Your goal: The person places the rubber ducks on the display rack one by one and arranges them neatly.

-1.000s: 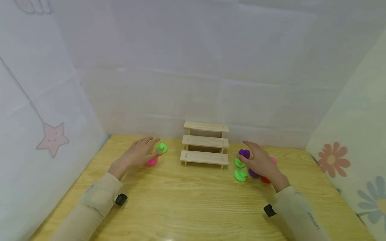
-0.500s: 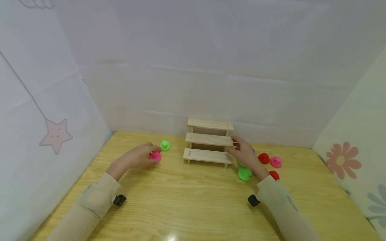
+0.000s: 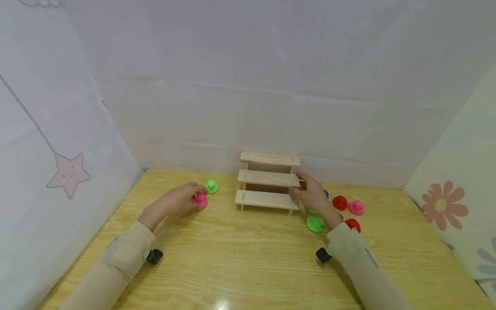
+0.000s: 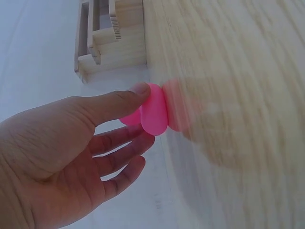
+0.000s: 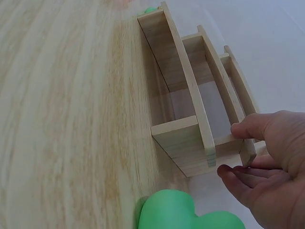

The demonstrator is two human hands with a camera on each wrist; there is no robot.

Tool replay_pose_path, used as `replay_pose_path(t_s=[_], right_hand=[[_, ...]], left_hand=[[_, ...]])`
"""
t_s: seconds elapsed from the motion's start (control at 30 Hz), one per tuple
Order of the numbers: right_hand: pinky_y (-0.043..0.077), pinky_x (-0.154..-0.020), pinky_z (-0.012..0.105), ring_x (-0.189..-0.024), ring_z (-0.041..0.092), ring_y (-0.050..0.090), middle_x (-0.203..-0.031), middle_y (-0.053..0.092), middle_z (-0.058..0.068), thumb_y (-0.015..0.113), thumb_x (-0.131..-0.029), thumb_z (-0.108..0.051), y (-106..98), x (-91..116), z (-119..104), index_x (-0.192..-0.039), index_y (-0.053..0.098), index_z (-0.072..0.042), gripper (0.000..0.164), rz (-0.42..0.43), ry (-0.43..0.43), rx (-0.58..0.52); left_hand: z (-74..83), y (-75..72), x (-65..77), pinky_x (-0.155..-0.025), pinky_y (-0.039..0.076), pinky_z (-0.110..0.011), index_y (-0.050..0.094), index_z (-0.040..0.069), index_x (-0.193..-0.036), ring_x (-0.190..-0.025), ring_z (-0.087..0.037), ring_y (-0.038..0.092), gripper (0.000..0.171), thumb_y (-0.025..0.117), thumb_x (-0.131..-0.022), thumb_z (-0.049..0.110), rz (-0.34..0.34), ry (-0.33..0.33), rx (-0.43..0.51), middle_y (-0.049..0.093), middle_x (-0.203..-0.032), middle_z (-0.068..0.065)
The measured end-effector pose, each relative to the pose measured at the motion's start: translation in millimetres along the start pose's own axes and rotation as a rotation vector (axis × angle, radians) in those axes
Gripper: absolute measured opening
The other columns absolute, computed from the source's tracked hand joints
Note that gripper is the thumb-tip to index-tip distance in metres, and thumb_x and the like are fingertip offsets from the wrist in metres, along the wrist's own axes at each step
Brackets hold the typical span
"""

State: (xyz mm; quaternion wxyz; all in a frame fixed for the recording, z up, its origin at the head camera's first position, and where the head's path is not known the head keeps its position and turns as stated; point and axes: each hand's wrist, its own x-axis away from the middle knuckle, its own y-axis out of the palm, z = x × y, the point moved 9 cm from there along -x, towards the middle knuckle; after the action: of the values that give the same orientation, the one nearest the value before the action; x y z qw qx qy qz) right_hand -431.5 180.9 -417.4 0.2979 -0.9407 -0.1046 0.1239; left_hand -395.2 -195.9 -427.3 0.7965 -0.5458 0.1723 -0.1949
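Note:
My left hand (image 3: 174,200) pinches a pink rubber duck (image 3: 200,200) on the table, left of the rack. In the left wrist view, thumb and fingertips hold the pink duck (image 4: 155,112) by its sides, low at the wood surface. A three-step wooden display rack (image 3: 267,177) stands at the back middle. At its right end, my right hand (image 3: 313,197) grips the middle step. The right wrist view shows the thumb on top of that step (image 5: 224,88) and the other fingers curled beneath it.
A green duck (image 3: 212,186) sits just beyond the left hand. Right of the rack are another green duck (image 3: 315,224), red ducks (image 3: 340,203), a pink one (image 3: 356,207) and partly hidden purple ones. A white cloth wall (image 3: 217,107) rises behind the table.
My left hand has come down onto the pink duck and taken hold of it. My right hand has moved left, from over the ducks to the rack's end, uncovering the red and pink ducks.

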Motion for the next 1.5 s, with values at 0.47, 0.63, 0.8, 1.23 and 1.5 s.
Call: replay_pose_path(t_s=[0.47,0.63,0.8,1.23,1.5], right_hand=[[0.051,-0.098,0.048,-0.128,0.043,0.053,-0.147,0.046,0.030,0.069,-0.099,-0.011,0,-1,-1,-0.155,0.030,0.008,0.071,0.000,-0.011,-0.028],[0.051,-0.097,0.047,-0.126,0.043,0.055,-0.146,0.047,0.030,0.069,-0.099,-0.011,1,0,2,-0.155,0.031,0.008,0.070,0.001,-0.010,-0.040],[0.052,-0.096,0.047,-0.126,0.043,0.055,-0.146,0.047,0.030,0.068,-0.099,-0.011,-1,0,2,-0.155,0.030,0.008,0.070,0.008,-0.011,-0.047],[0.051,-0.096,0.048,-0.126,0.043,0.055,-0.146,0.046,0.029,0.069,-0.099,-0.014,1,-1,4,-0.155,0.032,0.006,0.070,0.004,-0.017,-0.007],[0.055,-0.091,0.043,-0.120,0.039,0.060,-0.154,0.038,0.027,0.070,-0.099,-0.012,2,2,1,-0.156,0.033,0.004,0.070,0.013,-0.005,-0.023]], left_hand=[[4.1,1.4,-6.2,-0.086,0.051,-0.044,0.070,0.004,-0.120,-0.094,-0.025,0.061,0.023,0.069,-0.097,0.007,0.017,0.089,0.023,0.064,-0.106,-0.005],[10.2,0.5,-4.6,-0.094,0.049,-0.050,0.064,-0.002,-0.128,-0.108,-0.035,0.060,0.037,0.073,-0.093,0.002,0.026,0.127,0.068,0.063,-0.121,-0.019],[1.0,-4.6,-2.8,-0.095,0.049,-0.053,0.057,-0.005,-0.134,-0.112,-0.038,0.059,0.061,0.082,-0.089,0.027,0.072,-0.092,0.037,0.058,-0.127,-0.025],[-1.4,-3.2,2.2,-0.077,0.051,-0.043,0.063,-0.002,-0.099,-0.081,-0.026,0.053,0.032,0.080,-0.089,0.023,0.098,-0.247,-0.035,0.055,-0.094,-0.012],[-2.3,-7.5,-0.7,-0.075,0.052,-0.041,0.067,-0.003,-0.100,-0.081,-0.025,0.056,0.028,0.080,-0.085,0.016,0.145,-0.197,-0.012,0.057,-0.094,-0.012]])
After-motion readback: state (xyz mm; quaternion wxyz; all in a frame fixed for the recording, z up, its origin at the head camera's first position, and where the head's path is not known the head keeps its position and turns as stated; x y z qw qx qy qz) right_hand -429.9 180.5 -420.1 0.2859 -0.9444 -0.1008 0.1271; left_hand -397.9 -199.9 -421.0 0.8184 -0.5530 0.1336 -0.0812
